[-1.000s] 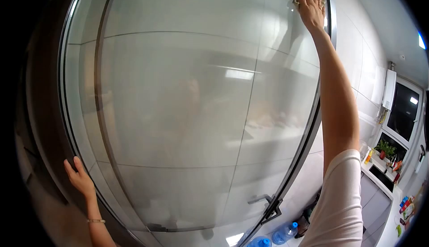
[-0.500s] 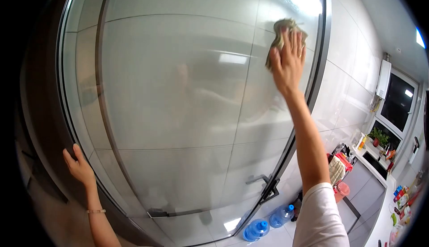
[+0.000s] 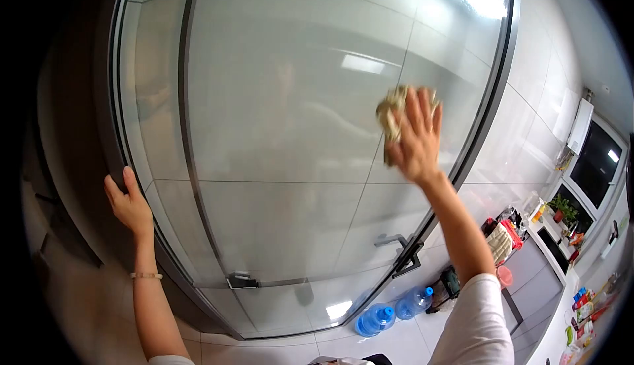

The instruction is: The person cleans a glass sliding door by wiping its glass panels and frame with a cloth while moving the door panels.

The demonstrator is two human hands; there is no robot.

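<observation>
My right hand (image 3: 417, 142) presses a crumpled yellowish-green cloth (image 3: 391, 117) against the glass door panel (image 3: 284, 127), right of its middle. The fingers are spread over the cloth and cover part of it. At the left, my left hand (image 3: 132, 205) rests against the dark door frame (image 3: 119, 114), with thumb and fingers apart and stretched upward. A black door handle (image 3: 408, 259) sits on the panel's right edge, well below my right hand.
Two blue water jugs (image 3: 375, 321) stand on the tiled floor beside the door's lower right corner. Farther right are a pink bin (image 3: 504, 276), a counter (image 3: 561, 312) with several bottles, a potted plant (image 3: 560, 208) and a window (image 3: 594, 160).
My right hand has moved the cloth down and slightly left across the glass. My left hand stays at the frame. The view has tilted downward a little.
</observation>
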